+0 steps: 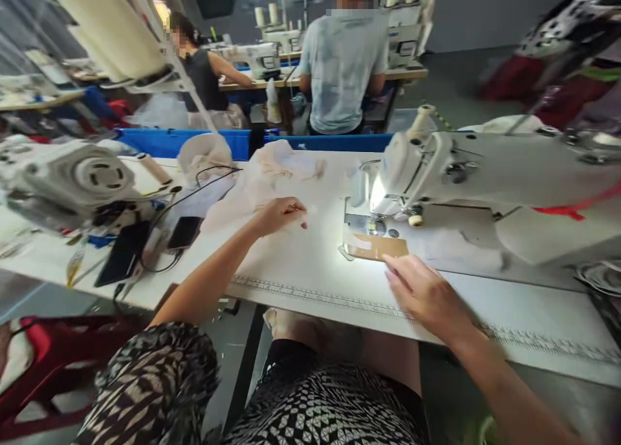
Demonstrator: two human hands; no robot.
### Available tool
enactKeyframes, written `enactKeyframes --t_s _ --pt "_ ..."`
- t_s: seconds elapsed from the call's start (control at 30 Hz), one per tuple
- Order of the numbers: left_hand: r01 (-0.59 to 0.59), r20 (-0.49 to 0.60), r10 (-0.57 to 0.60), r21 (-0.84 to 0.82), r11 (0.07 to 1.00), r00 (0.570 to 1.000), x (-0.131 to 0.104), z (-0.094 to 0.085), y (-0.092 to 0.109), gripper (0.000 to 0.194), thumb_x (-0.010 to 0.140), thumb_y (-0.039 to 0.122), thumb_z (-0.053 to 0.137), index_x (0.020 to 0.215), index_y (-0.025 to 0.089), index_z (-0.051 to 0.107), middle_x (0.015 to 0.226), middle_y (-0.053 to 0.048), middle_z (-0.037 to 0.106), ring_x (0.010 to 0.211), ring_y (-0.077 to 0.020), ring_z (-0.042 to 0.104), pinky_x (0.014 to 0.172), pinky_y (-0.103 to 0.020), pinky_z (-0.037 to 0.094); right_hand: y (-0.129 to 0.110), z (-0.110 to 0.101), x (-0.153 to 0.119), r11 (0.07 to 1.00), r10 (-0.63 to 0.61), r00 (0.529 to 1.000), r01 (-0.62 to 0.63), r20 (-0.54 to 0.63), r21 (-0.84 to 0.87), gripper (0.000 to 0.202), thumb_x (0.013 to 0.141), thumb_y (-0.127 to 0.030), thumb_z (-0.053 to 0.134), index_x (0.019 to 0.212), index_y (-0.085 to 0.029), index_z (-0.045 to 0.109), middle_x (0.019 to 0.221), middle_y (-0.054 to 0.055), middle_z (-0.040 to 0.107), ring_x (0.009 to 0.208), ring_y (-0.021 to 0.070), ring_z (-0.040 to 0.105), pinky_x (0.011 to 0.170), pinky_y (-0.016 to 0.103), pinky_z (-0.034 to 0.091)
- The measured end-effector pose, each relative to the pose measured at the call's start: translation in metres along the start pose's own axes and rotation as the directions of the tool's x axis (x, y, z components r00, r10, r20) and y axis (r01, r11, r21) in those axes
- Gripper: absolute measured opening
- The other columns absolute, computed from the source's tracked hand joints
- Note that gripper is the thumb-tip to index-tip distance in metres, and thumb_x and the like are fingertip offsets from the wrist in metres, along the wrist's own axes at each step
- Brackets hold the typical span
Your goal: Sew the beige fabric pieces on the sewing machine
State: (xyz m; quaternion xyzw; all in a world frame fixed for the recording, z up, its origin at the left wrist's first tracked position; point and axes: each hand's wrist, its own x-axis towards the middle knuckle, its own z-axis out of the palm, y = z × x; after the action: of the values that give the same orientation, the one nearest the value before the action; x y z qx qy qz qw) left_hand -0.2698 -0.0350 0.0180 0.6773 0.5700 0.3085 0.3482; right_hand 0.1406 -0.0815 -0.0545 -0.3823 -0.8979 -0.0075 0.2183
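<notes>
On the left of the white sewing table, my left hand [280,216] is closed with its fingers curled; what they hold, if anything, is too small and blurred to name. Pale, sheer fabric [237,202] lies beside and behind it. My right hand [420,290] has its thumb and fingers pressed together at the near edge of a flat tan card piece [381,246]. The card lies on the sewing machine's [412,167] bed, just in front of the needle area, where a lamp shines brightly.
A measuring scale [320,297] runs along the table's front edge. At left are another machine [72,176], a dark phone [123,254], a smaller dark device [185,232] and cables. A large thread cone [109,31] hangs close overhead. Other people, including one in a light shirt [339,63], are beyond.
</notes>
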Motion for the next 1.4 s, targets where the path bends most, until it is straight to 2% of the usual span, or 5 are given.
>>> enactKeyframes --t_s 0.2,0.43,0.83,1.03,1.4 --pt "0.005 0.231 0.007 -0.051 0.999 0.973 -0.004 0.017 0.053 0.033 0.086 0.048 0.076 0.089 0.015 0.071 0.068 -0.005 0.074 0.049 -0.0088 0.047 0.050 -0.021 0.034 -0.038 0.002 0.047 0.992 -0.012 0.996 0.023 0.094 -0.121 0.044 0.115 -0.037 0.035 0.138 -0.016 0.066 0.100 0.009 0.061 0.076 0.0206 0.049 0.071 0.035 0.035" --pt "-0.075 0.401 0.090 -0.052 0.996 0.912 0.024 0.052 0.083 0.021 0.083 0.033 0.070 0.072 0.016 0.066 0.065 0.003 0.059 0.062 -0.0111 0.052 0.060 -0.024 0.039 -0.037 -0.004 0.074 0.952 -0.164 0.981 0.184 0.100 -0.244 0.043 0.114 -0.035 0.032 0.110 -0.017 0.071 0.091 0.007 0.059 0.075 0.0211 0.043 0.073 0.036 0.029" --pt "0.001 0.349 -0.045 0.124 0.992 0.936 0.051 0.097 0.054 0.012 0.084 0.027 0.068 0.077 0.018 0.064 0.077 0.000 0.068 0.072 -0.0141 0.060 0.064 -0.024 0.045 -0.040 0.000 0.074 0.961 -0.186 0.982 0.177 -0.021 -0.214 0.038 0.113 -0.028 0.037 0.101 -0.017 0.072 0.088 0.007 0.060 0.077 0.0209 0.046 0.077 0.036 0.033" --pt "-0.029 0.293 -0.048 0.254 0.967 0.955 0.046 0.097 0.048 0.013 0.086 0.031 0.068 0.079 0.020 0.067 0.078 0.001 0.072 0.074 -0.0154 0.063 0.064 -0.025 0.044 -0.044 0.001 0.074 0.968 -0.150 0.988 0.142 -0.026 -0.208 0.038 0.112 -0.026 0.038 0.103 -0.016 0.074 0.087 0.007 0.061 0.077 0.0213 0.047 0.076 0.037 0.033" --pt "0.029 0.360 -0.082 0.150 0.988 0.929 0.039 0.087 0.057 0.020 0.086 0.036 0.070 0.078 0.020 0.063 0.074 -0.001 0.073 0.072 -0.0170 0.069 0.063 -0.024 0.051 -0.048 -0.003 0.074 0.969 -0.119 0.993 0.116 0.001 -0.219 0.041 0.111 -0.026 0.037 0.115 -0.013 0.075 0.089 0.009 0.064 0.077 0.0222 0.048 0.073 0.037 0.033"
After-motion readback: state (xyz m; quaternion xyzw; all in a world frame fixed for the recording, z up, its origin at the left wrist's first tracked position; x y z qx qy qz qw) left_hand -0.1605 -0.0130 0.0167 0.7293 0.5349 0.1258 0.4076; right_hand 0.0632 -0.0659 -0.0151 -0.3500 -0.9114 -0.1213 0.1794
